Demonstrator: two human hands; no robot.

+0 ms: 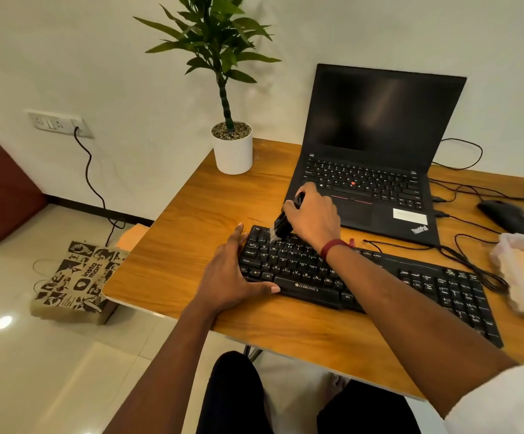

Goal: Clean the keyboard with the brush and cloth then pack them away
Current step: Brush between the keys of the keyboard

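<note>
You've got one keyboard (301, 277), one brush (283, 223), one laptop (379, 120), one mouse (506, 216), one potted plant (232, 148), one tub (523, 270), one bag (76, 277).

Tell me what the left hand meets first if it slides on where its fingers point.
The left hand meets only bare table along the keyboard's left end; further on, likely the pot, though it might pass just right.

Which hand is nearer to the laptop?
Right. The right hand, gripping the brush, is beside the front left corner of the laptop; the left hand rests against the left end of the keyboard, farther away.
</note>
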